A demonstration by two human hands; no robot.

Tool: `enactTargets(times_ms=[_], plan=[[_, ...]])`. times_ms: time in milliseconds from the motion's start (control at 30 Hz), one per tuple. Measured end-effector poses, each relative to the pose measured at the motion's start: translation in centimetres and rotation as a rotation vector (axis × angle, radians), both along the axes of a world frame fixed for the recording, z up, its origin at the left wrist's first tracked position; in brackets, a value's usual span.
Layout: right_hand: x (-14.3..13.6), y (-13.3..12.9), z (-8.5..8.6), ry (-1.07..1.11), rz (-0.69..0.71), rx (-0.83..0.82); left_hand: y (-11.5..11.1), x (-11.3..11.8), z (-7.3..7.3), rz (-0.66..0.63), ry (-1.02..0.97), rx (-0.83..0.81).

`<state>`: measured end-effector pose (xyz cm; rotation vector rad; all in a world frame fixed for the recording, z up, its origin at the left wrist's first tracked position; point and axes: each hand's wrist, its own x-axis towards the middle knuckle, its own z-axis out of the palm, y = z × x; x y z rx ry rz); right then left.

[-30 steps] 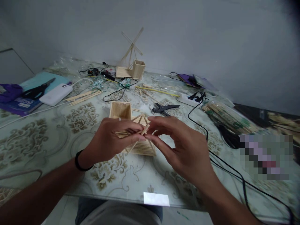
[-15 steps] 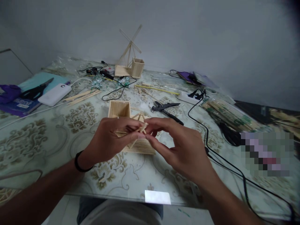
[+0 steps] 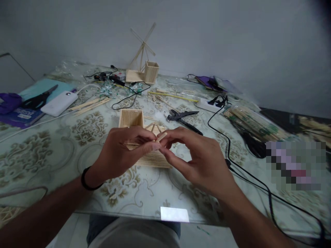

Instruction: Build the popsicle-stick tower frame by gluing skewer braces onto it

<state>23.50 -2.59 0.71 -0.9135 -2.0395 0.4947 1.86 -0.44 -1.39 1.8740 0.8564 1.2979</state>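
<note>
Head view | left hand [image 3: 121,151] and right hand [image 3: 204,160] both pinching one short wooden stick [image 3: 160,137] at fingertips, just above the stick frame [image 3: 151,156] on the table [image 3: 51,151] | advice: gripping lightly, lowering it level | versus earlier: stick tip showing clearer, hands barely shifting.

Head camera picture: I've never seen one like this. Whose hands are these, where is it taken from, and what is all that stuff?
The camera sits on a person's head, looking forward and down, so both hands are their own. The left hand and right hand pinch a small wooden stick between their fingertips, over a half-built stick model. On the patterned table lie pliers, scissors, a white power bank, loose sticks, black cables and a finished stick windmill.
</note>
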Motion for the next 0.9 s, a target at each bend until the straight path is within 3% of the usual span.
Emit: enactTargets(times_ms=[133,267,633,900], plan=[[0.1,0.0,0.0,0.066,0.014,-0.064,0.0,0.2,0.1,-0.037,-0.065,-0.079],[-0.1,-0.1,0.5,0.125,0.010,-0.027,-0.1,0.5,0.2,-0.052,-0.096,-0.117],[-0.8,0.0,1.9,0.026,-0.083,0.054,-0.4,0.7,0.8,-0.020,-0.051,-0.141],[-0.9,0.0,1.7,0.047,-0.079,0.067,-0.4,0.6,0.4,-0.022,-0.058,-0.125]])
